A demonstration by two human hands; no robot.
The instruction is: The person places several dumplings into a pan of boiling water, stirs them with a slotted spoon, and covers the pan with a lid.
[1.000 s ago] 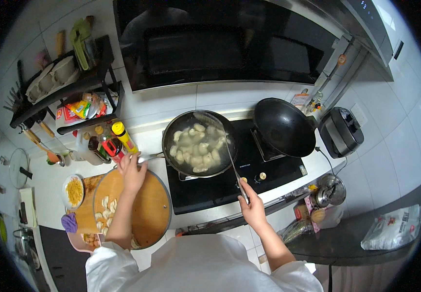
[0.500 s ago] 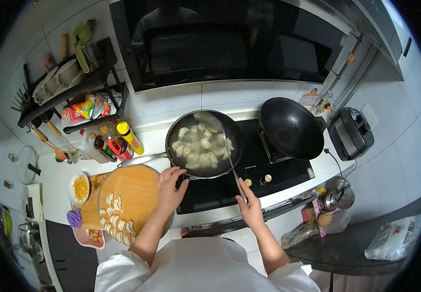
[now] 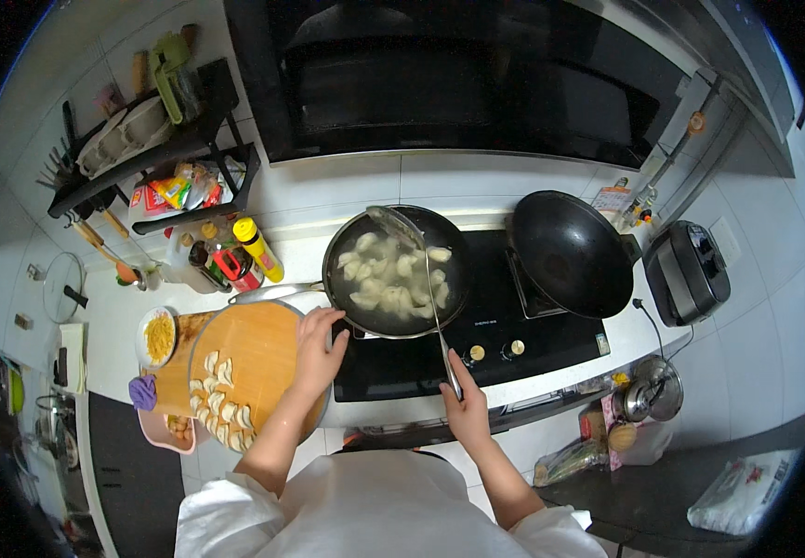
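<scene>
A skimmer [image 3: 438,321] with a long metal handle is gripped in my right hand [image 3: 466,409], its head dipped at the far side of a deep black pan [image 3: 456,270]. Several pale dumplings [image 3: 384,298] sit in the pan's cloudy liquid. My left hand [image 3: 317,352] is open beside the pan's near left rim, thumb apart, above the right part of a round wooden board [image 3: 258,335]. Whether its fingertips touch the rim I cannot tell. Uncooked dumplings [image 3: 223,409] lie in rows on the board's left side.
The pan stands on a black cooktop [image 3: 393,372], with an empty black wok [image 3: 574,256] to its right. Left of the board are a plate of yellow shreds [image 3: 159,337] and a purple cloth [image 3: 142,392]. Bottles [image 3: 235,268] stand behind the board, under a black shelf [image 3: 165,158].
The skimmer's head has shifted left along the far side of the pan, and my right hand with it. My left hand has drawn slightly left. The whole view has shifted a little.
</scene>
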